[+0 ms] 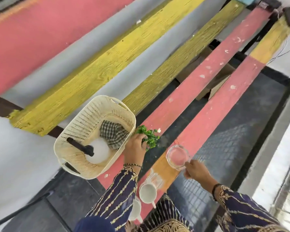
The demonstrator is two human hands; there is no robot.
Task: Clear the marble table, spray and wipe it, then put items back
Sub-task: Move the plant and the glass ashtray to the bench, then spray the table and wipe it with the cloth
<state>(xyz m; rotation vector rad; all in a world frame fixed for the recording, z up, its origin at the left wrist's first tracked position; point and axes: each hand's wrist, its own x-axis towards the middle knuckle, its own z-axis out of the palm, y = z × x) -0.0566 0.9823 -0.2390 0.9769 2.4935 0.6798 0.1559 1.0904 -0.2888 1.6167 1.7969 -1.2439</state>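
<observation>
My left hand (135,146) grips a small green artificial plant (149,136) beside the cream plastic basket (77,129), over a pink plank. My right hand (197,169) holds a clear glass mug (177,156) by its handle above the orange part of the neighbouring plank. Inside the basket lie a white spray bottle with a black trigger (97,152) and a checked cloth (113,133). A white cup (147,192) and a clear glass (156,179) stand on the plank near me. A second white cup (135,211) sits lower, partly hidden by my sleeve. The marble table is out of view.
Long pink and yellow wooden planks (208,76) run diagonally with gaps between them over a dark tiled floor (224,148). Cardboard boxes (206,71) show under the planks farther off. A white wall (15,148) is at the left.
</observation>
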